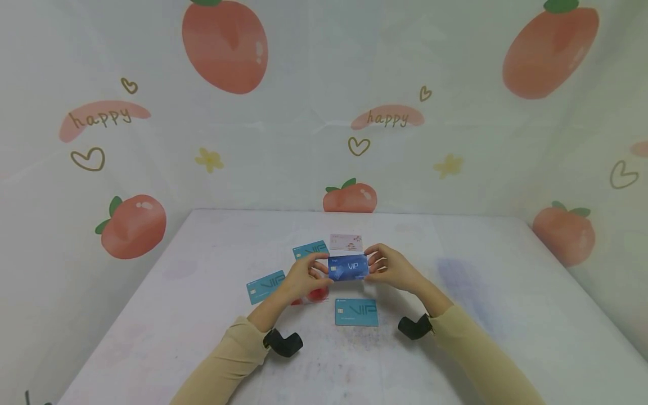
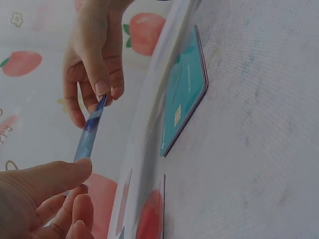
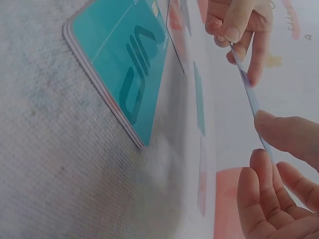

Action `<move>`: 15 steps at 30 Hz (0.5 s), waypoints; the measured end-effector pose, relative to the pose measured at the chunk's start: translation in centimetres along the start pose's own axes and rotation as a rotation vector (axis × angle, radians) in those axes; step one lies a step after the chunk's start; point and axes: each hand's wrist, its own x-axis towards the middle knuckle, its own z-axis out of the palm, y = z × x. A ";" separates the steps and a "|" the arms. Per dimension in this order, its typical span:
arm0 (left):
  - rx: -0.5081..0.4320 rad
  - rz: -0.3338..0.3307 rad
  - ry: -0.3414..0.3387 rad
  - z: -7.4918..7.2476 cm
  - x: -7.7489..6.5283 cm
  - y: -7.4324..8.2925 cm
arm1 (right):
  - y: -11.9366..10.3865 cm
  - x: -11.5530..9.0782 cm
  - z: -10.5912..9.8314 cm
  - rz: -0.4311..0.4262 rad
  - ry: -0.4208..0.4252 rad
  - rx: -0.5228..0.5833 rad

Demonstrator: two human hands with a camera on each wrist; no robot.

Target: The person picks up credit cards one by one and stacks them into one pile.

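A dark blue VIP card [image 1: 348,268] is held up above the table between both hands. My left hand [image 1: 306,274] pinches its left edge between thumb and fingers, and my right hand [image 1: 394,268] pinches the right edge the same way. In the left wrist view the blue card [image 2: 89,130] appears nearly edge-on. Below it lies a small stack of teal VIP cards [image 1: 356,313], whose layered edges show in the right wrist view [image 3: 122,64]. Partly behind my left hand is a card with a red print [image 1: 319,294].
Two more teal VIP cards [image 1: 265,287] lie left of the hands, the farther one [image 1: 310,248] partly covered by the left hand. A pale pink card [image 1: 346,242] lies behind the blue one. A fruit-printed cloth [image 1: 283,163] rises behind the white table [image 1: 202,337].
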 end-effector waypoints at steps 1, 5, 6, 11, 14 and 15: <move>0.001 0.006 -0.002 0.0 -0.1 0.0 | 0.0 -0.1 0.0 -0.004 0.001 -0.003; -0.005 0.024 -0.012 0.0 -0.2 -0.1 | 0.1 -0.2 0.1 -0.010 0.007 -0.018; -0.005 0.026 -0.015 0.0 -0.3 -0.1 | 0.2 -0.2 0.1 -0.012 0.010 -0.021; -0.008 0.035 -0.020 0.2 -0.4 -0.2 | 0.6 -0.4 0.1 -0.022 0.017 -0.043; -0.010 0.030 -0.022 0.3 -0.4 -0.3 | 0.7 -0.5 0.1 -0.026 0.020 -0.053; -0.013 0.028 -0.023 0.3 -0.4 -0.4 | 0.7 -0.5 0.1 -0.028 0.021 -0.057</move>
